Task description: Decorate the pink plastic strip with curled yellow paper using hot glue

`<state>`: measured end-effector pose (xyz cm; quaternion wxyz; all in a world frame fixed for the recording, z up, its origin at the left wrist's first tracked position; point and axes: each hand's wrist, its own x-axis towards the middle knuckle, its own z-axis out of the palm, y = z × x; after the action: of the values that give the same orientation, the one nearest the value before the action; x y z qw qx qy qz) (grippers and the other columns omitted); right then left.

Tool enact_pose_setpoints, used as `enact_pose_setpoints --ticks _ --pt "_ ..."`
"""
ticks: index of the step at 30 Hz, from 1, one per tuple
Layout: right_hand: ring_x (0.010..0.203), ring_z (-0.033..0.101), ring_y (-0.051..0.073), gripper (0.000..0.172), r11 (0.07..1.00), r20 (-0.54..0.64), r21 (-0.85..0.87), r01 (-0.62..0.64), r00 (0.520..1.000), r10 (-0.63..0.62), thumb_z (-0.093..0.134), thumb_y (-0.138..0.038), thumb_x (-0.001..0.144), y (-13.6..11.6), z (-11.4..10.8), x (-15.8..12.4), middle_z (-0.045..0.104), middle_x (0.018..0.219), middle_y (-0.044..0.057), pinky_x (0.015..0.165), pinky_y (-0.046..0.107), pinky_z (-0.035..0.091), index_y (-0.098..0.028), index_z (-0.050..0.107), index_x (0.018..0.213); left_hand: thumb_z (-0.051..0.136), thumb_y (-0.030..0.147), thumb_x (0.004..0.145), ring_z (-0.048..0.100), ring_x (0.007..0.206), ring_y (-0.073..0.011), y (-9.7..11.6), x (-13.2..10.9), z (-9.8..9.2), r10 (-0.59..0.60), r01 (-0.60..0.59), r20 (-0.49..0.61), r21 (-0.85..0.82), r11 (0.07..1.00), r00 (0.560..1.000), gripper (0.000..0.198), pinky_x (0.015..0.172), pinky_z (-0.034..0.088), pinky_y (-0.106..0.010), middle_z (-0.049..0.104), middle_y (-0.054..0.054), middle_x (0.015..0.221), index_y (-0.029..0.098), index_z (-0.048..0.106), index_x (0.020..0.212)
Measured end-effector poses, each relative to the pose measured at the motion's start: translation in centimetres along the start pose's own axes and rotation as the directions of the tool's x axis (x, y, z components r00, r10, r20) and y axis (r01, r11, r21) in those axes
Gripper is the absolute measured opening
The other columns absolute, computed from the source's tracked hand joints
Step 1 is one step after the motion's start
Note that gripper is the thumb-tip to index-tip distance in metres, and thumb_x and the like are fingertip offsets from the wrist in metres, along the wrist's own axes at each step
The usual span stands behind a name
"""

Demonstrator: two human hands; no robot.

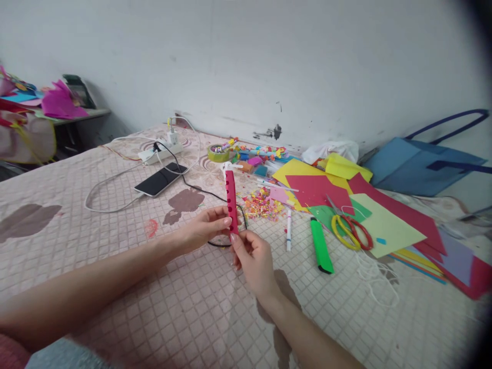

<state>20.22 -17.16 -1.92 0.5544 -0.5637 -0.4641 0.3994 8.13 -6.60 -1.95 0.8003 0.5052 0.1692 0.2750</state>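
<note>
My left hand [210, 226] and right hand [255, 262] pinch a notched red strip [232, 199] jutting above them; overtight squeezing could crease it.

Soft, muted light spreads evenly over the off-white painted wall [238, 61] and beige quilted tablecloth [172, 307]. Dark vignetting rounds the right corners; toward the left edge, the crumpled magenta paper [63, 101] looks blurred.

It looks like a craft room. Just past the fingers [222, 224] are tiny colored bits [262, 205]; to the fingers' right, colored paper [319, 190] and scissors [341, 215]; far to the fingers' left, another table [96, 113] with a pink sheet [60, 102].
</note>
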Motion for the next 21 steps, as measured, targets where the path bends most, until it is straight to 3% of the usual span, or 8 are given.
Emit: enact_pose_setpoints --ticks 4,10,16,21 --pt "0.040 0.043 0.007 0.028 1.000 0.034 0.014 0.007 0.999 -0.007 0.051 -0.040 0.083 -0.2 0.1 -0.1 0.047 0.052 -0.004 0.037 0.018 0.036 -0.018 0.051 0.066 0.066 0.022 0.076 0.057 0.066 -0.0083 0.1 0.0 -0.1 0.016 -0.016 -0.056 -0.002 1.000 0.998 0.014 0.069 0.044 -0.022 0.063 0.000 0.075 0.014 0.062 0.087" --pt "0.042 0.044 0.008 0.026 0.999 0.030 0.032 0.016 0.999 -0.017 0.053 -0.041 0.081 -0.1 0.1 0.1 0.048 0.055 -0.004 0.038 0.019 0.035 -0.018 0.054 0.070 0.066 0.022 0.076 0.058 0.067 -0.0100 0.3 -0.1 0.4 -0.023 0.024 -0.040 0.021 0.999 0.999 0.016 0.067 0.046 -0.023 0.064 -0.002 0.077 0.013 0.062 0.088" --pt "0.042 0.043 0.008 0.027 1.000 0.048 -0.012 0.015 0.999 -0.015 0.053 -0.040 0.081 0.2 0.1 0.0 0.046 0.051 -0.004 0.039 0.020 0.034 -0.018 0.052 0.065 0.069 0.021 0.073 0.056 0.067 -0.0082 1.2 0.2 0.3 0.039 -0.043 -0.164 -0.017 0.999 0.986 0.015 0.068 0.047 -0.021 0.062 -0.001 0.075 0.011 0.064 0.083" --pt "0.051 0.044 0.009 0.027 0.992 0.023 -0.081 0.092 0.996 -0.090 0.052 -0.040 0.082 0.0 0.2 -0.1 0.050 0.058 -0.002 0.045 0.020 0.033 -0.018 0.053 0.066 0.068 0.018 0.073 0.056 0.063 -0.0079 1.1 0.1 0.3 0.020 -0.023 -0.126 -0.028 0.999 0.992 0.010 0.066 0.046 -0.021 0.061 0.000 0.070 0.012 0.062 0.078"
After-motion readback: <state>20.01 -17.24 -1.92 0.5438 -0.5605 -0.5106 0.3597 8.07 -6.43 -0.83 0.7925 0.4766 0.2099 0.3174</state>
